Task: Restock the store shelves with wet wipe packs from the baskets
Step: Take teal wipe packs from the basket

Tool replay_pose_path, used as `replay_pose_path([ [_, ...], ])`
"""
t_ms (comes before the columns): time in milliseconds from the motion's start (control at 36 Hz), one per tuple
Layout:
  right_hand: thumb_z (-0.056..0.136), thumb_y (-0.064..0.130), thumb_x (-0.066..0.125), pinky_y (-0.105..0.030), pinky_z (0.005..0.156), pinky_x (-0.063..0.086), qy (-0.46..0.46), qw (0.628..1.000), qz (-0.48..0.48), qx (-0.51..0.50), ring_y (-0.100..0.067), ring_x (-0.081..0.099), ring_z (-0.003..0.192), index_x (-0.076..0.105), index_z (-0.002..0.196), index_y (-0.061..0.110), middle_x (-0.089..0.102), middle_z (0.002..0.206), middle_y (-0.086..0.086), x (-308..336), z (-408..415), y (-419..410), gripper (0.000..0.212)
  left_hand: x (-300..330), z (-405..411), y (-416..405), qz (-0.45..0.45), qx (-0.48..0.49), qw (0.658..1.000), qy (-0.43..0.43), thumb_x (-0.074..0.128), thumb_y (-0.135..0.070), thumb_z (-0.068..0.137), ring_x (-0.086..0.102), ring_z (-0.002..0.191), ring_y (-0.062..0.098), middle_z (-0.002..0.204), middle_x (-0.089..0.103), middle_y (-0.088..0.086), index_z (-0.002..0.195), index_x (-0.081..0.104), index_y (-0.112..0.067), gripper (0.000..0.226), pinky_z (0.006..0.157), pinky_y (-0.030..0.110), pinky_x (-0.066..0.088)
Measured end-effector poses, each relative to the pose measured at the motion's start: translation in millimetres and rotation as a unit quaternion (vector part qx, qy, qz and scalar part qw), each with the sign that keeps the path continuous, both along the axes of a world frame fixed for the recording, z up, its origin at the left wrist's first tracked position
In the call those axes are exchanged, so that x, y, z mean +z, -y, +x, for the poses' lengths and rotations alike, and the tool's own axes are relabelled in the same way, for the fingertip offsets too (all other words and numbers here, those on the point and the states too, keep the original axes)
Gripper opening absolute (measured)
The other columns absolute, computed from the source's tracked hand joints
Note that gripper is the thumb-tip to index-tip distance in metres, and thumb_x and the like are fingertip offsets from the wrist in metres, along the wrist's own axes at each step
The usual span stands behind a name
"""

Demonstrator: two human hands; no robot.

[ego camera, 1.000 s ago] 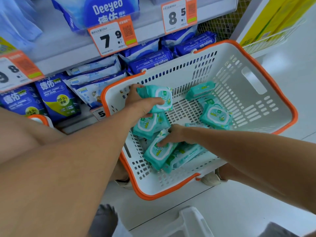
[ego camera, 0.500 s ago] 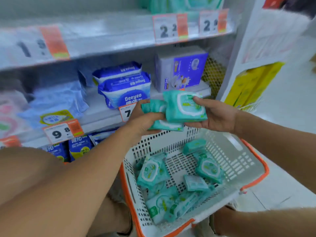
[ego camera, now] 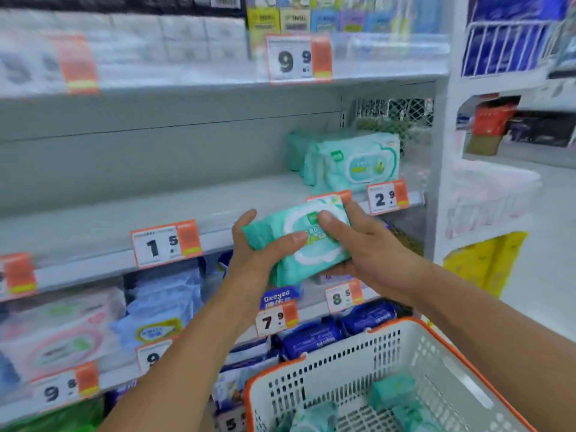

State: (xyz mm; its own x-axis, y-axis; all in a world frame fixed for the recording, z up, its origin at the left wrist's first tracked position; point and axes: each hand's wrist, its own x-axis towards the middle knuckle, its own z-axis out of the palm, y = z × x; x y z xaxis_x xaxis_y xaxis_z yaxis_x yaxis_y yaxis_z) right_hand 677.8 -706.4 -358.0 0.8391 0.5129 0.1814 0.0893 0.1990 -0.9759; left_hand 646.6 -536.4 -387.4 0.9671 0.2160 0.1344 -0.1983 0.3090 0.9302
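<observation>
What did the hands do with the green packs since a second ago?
Both hands went into the basket and took hold of teal wipe packs, then lifted them up to the shelf level. Now the left hand and right hand grip the packs together in front of the shelf edge. Other packs stayed in the basket.

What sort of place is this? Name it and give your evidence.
A shop aisle, most likely a supermarket or convenience store. Tiered shelves carry orange price tags along their edges, packaged wipes stand on display, and a shopping basket sits below both hands, which hold wipe packs.
</observation>
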Motion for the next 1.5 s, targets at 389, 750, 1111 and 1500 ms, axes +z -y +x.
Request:
replay_pose_path([
  [389, 0.060, -0.010, 0.082, -0.033, 0.084, 0.057, 0.064, 0.995, 0.023, 0.078, -0.022, 0.065, 0.114, 0.035, 0.150, 0.019, 0.063, 0.135, -0.011, 61, 110, -42, 0.106, 97, 88, -74, 0.286, -0.071, 0.951, 0.092, 0.091, -0.012, 0.035, 0.069, 0.100, 0.007, 0.118, 0.062, -0.014, 0.149, 0.015, -0.037, 0.140, 0.075, 0.026, 0.057],
  [750, 0.068, 0.033, 0.091, -0.016, 0.108, 0.026, 0.408, 0.730, -0.548, -0.019, -0.021, 0.028, 0.147, 0.019, 0.159, 0.020, 0.022, 0.163, -0.005, 79, 185, -112, 0.117, 58, 187, -122, 0.445, -0.053, 0.891, -0.076, 0.095, -0.017, 0.059, 0.055, 0.120, 0.014, 0.132, 0.052, -0.007, 0.153, -0.009, -0.028, 0.141, 0.106, 0.033, 0.045],
  [1111, 0.069, 0.031, 0.091, -0.027, 0.117, 0.021, 0.428, 0.593, -0.681, 0.021, -0.019, 0.017, 0.152, -0.003, 0.160, 0.020, 0.007, 0.168, 0.000, 81, 269, -166, 0.132, 51, 196, -186, 0.752, -0.130, 0.578, -0.290, 0.012, -0.109, 0.039, -0.017, 0.151, 0.019, 0.161, -0.022, -0.019, 0.149, -0.017, -0.052, 0.127, 0.121, 0.055, -0.006],
  [1500, 0.069, 0.019, 0.091, -0.034, 0.115, 0.032, 0.404, 0.633, -0.655, -0.082, -0.026, 0.030, 0.147, 0.011, 0.160, 0.023, 0.024, 0.164, -0.001, 64, 340, -189, 0.121, 46, 203, -188, 0.757, -0.133, 0.568, -0.295, 0.012, -0.101, 0.053, -0.023, 0.150, 0.018, 0.159, -0.026, -0.021, 0.146, -0.018, -0.055, 0.108, 0.121, 0.054, -0.006],
])
